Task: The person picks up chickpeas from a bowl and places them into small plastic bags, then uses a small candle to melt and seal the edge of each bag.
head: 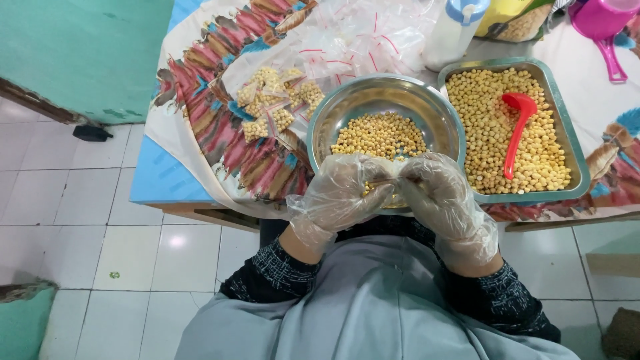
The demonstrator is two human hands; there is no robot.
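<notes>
Clear plastic gloves cover both hands, and between them, over the near rim of the round steel bowl (387, 107) of yellow beans, the left hand (343, 193) and right hand (440, 197) pinch what looks like a small filled bag (389, 181), fingers closed on its top edge as if pressing it shut. Filled bags (277, 103) lie heaped left of the bowl on the patterned table (220, 127), empty ones (363, 37) behind, while a rectangular tray (577, 160) with a red scoop (517, 130) sits right, within reach.
</notes>
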